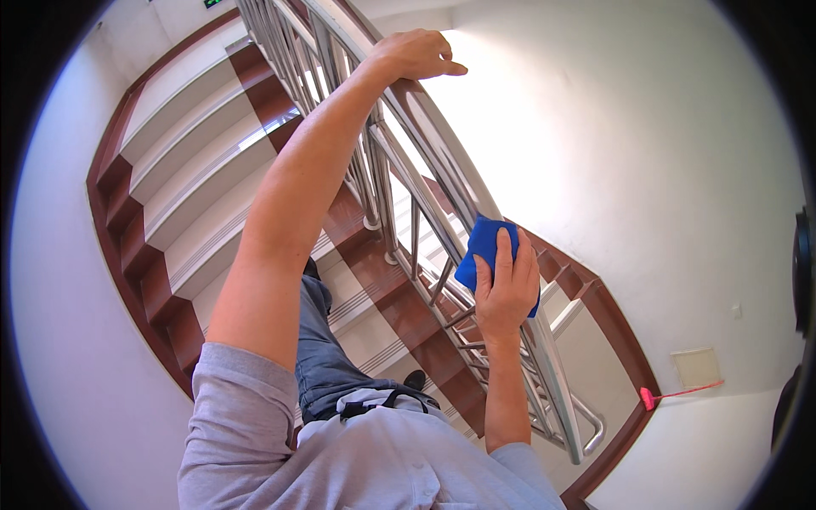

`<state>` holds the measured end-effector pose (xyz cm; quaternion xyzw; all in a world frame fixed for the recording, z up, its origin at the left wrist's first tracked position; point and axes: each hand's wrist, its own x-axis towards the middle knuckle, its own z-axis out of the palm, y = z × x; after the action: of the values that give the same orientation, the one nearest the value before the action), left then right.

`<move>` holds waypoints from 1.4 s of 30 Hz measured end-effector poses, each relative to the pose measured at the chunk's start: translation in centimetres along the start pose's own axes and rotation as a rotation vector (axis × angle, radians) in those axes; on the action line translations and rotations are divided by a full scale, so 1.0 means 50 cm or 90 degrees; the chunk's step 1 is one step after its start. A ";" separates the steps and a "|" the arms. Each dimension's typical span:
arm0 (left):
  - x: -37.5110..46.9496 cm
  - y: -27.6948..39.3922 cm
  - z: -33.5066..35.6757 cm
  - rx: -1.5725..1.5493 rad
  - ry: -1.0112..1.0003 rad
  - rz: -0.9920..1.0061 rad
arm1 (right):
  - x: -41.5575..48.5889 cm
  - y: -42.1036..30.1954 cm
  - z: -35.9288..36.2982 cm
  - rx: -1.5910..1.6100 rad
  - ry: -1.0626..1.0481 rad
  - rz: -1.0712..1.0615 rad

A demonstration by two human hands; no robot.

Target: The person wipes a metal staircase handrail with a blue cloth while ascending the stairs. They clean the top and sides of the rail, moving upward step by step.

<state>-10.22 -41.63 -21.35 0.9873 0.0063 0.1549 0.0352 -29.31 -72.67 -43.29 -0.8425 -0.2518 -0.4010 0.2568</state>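
Note:
My right hand (508, 284) presses a folded blue cloth (486, 245) against the lower part of the stainless steel handrail (440, 137). The fingers lie spread over the cloth, which drapes across the rail's top. Further up the same rail rests my left hand (414, 54), palm down over the metal, its thumb and a finger sticking out past the right side. No object shows in the left hand; its underside is hidden. Beneath the rail runs a balustrade of steel bars (382, 185).
Pale stone steps (210, 210) with a red-brown border climb on the left. Beyond the rail lie more steps and a landing (593, 357). A pink long-handled tool (649, 399) leans by the white wall (663, 191). My feet stand on the stairs.

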 end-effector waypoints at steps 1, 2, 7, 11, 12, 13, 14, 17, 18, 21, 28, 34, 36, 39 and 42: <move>-0.001 0.001 -0.002 -0.014 -0.007 -0.006 | 0.000 0.002 0.000 0.003 -0.001 -0.001; -0.003 0.002 -0.004 -0.028 -0.013 -0.011 | -0.001 0.004 -0.001 0.009 -0.002 0.004; -0.023 -0.001 0.009 -0.109 0.183 0.092 | -0.014 0.008 -0.008 0.013 -0.001 -0.021; -0.102 -0.034 0.068 -0.387 0.705 0.212 | -0.036 0.005 -0.003 -0.002 0.025 -0.090; -0.154 -0.043 0.107 -0.468 0.733 0.150 | -0.042 0.005 0.000 -0.011 0.026 -0.112; -0.218 -0.046 0.156 -0.514 0.734 0.085 | -0.052 0.002 0.001 -0.018 0.024 -0.126; -0.270 -0.052 0.204 -0.529 0.748 0.085 | -0.064 -0.004 0.005 -0.030 0.023 -0.141; -0.433 -0.040 0.361 -0.663 0.572 -0.094 | -0.087 -0.023 0.040 -0.016 0.032 -0.210; -0.467 -0.038 0.401 -0.723 0.487 -0.216 | -0.095 -0.033 0.053 0.011 0.013 -0.217; -0.537 -0.041 0.459 -0.725 0.362 -0.239 | -0.094 -0.051 0.113 0.124 -0.086 -0.210; -0.559 -0.071 0.437 -0.728 0.328 -0.222 | 0.047 -0.123 0.327 0.210 -0.066 0.107; -0.525 -0.086 0.416 -0.667 0.397 -0.174 | 0.214 -0.201 0.436 0.186 -0.026 0.095; -0.503 -0.091 0.398 -0.619 0.389 -0.140 | 0.237 -0.211 0.453 0.212 -0.063 0.136; -0.467 -0.083 0.375 -0.569 0.382 -0.113 | 0.226 -0.197 0.456 0.229 -0.036 0.112; -0.450 -0.053 0.364 -0.529 0.375 -0.049 | 0.171 -0.175 0.432 0.165 -0.007 0.091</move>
<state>-26.08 -40.75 -45.70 0.8035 -0.0096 0.4143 0.4273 -18.31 -50.64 -46.19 -0.8201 -0.2422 -0.3415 0.3900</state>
